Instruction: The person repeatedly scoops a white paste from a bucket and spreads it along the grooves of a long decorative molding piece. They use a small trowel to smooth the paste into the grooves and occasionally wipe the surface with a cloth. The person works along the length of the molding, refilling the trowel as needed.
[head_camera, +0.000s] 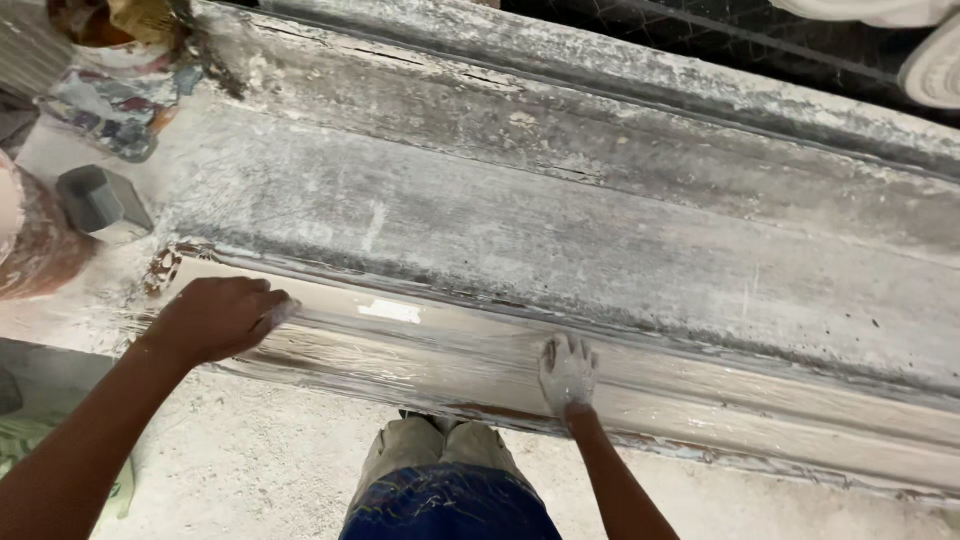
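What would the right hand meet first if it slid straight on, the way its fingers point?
The right hand lies flat on the wet mould, fingers pointing away. It would probably first meet the grey ledge just beyond, though its height is unclear.

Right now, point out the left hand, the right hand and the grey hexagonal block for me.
left hand (218, 318), head view, on the back of the hand.
right hand (567, 374), head view, on its plaster-coated back.
grey hexagonal block (100, 201), head view, on its top face.
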